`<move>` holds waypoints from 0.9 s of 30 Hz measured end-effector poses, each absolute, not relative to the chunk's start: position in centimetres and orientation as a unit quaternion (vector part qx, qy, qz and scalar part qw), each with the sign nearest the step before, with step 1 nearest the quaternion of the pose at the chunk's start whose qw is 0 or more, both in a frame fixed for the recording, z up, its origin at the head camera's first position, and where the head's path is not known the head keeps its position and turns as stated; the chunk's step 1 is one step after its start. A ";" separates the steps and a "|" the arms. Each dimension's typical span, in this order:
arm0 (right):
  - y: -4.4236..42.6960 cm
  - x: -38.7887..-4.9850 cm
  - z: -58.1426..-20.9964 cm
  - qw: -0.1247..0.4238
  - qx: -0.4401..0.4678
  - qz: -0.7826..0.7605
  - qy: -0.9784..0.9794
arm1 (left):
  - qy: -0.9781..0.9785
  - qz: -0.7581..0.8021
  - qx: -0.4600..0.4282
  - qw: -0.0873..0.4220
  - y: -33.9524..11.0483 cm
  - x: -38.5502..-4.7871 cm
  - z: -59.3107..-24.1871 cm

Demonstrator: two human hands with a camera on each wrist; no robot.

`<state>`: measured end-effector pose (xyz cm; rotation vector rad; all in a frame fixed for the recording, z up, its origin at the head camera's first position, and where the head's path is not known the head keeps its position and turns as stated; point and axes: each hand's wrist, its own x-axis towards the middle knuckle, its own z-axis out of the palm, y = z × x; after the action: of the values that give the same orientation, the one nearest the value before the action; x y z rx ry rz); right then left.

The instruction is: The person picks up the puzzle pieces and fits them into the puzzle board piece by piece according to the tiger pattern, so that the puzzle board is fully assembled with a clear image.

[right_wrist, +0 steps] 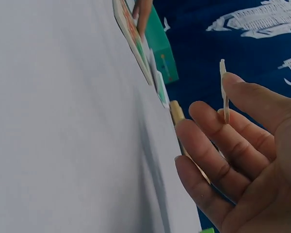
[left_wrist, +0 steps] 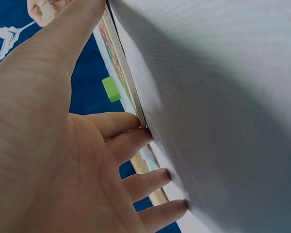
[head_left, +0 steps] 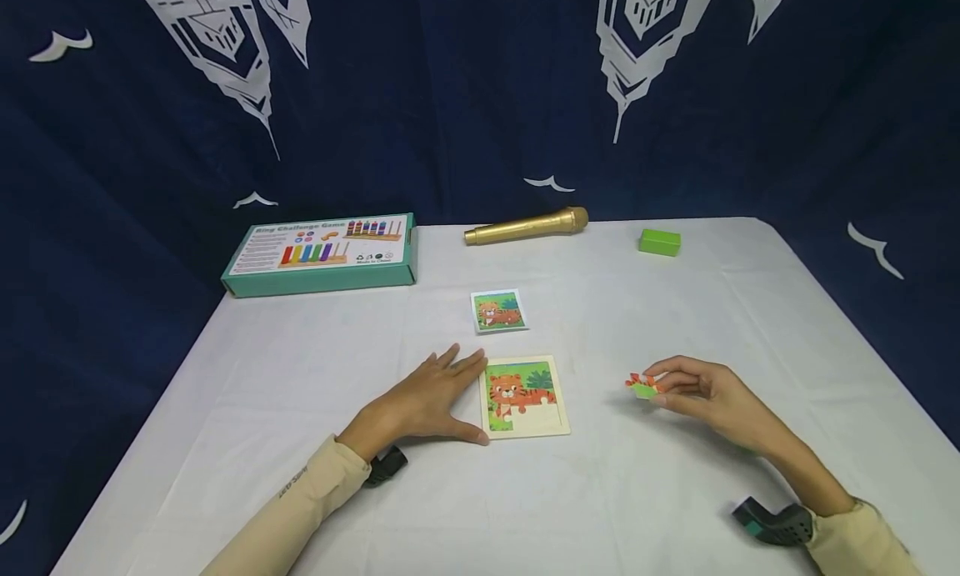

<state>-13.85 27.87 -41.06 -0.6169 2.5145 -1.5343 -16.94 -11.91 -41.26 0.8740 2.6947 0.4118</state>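
Note:
A square tiger jigsaw puzzle [head_left: 525,397] in a pale wooden tray lies on the white table, with a bare patch at its lower right. My left hand [head_left: 427,397] is spread flat against the tray's left edge, its thumb at the lower corner and fingers at the upper one. In the left wrist view, the fingers of my left hand [left_wrist: 131,160] look extended. To the right of the tray, my right hand [head_left: 701,393] pinches an orange and green puzzle piece [head_left: 642,386] above the cloth. Seen edge-on in the right wrist view, the puzzle piece [right_wrist: 225,92] sits between thumb and fingers.
Just behind the tray lies a small tiger picture card [head_left: 499,312]. Farther back are a green game box [head_left: 322,282] at left, a gold microphone [head_left: 528,227] in the middle and a green block [head_left: 660,242] at right. A dark blue curtain [head_left: 450,101] hangs behind the table.

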 end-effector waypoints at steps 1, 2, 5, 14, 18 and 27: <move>27.5 -13.9 -41.1 0.072 -0.208 -0.512 0.830 | 0.932 0.142 0.302 0.139 -11.9 -16.9 -41.3; 27.2 -14.0 -41.2 0.079 -0.215 -0.518 0.824 | 0.932 0.141 0.303 0.139 -11.9 -16.9 -41.3; 26.1 -14.4 -41.4 0.096 -0.234 -0.537 0.805 | 0.933 0.138 0.302 0.140 -11.9 -16.9 -41.3; 23.1 -15.2 -42.0 0.165 -0.235 -0.605 0.743 | 0.933 0.134 0.302 0.142 -11.8 -17.0 -41.2; 22.2 -15.4 -42.0 0.170 -0.224 -0.608 0.743 | 0.933 0.133 0.303 0.142 -11.8 -17.0 -41.3; 21.1 -15.6 -42.2 0.177 -0.239 -0.604 0.740 | 0.933 0.130 0.303 0.141 -11.8 -17.1 -41.4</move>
<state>-15.65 21.08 -42.22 -0.6752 2.0933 -1.7089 -17.07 -11.83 -41.36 0.8755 2.6953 0.3763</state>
